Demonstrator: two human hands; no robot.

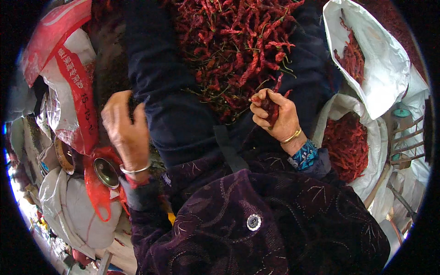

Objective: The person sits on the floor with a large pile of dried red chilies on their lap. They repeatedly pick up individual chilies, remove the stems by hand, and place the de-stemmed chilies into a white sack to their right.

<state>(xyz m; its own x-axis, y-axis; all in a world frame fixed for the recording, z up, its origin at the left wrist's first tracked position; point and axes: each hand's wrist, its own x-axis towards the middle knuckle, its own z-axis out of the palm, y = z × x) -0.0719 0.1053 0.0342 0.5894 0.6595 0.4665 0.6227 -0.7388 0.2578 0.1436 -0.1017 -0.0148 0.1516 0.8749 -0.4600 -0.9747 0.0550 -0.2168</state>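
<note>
Between my legs spreads a heap of dried red chillies (237, 44), many with pale green stems. My right hand (280, 111) is closed around a few dried chillies (272, 110) above the heap's near edge, beside my thigh. A gold-coloured bangle circles that wrist. Over on the left, my left hand (128, 123) hangs beside my left knee, slightly blurred, its thumb apart from the fingers and nothing visible in it. Its palm side is hidden from me. A silver-coloured bangle is on the left wrist.
To the right, an open white woven sack (385, 68) and a second sack (376, 137) hold dried chillies. A slatted wooden chair (407, 144) stands beyond. On the left are a red-and-white printed bag (77, 82), a red plastic bag (94, 192), a round metal lid (106, 173) and a white sack (86, 213).
</note>
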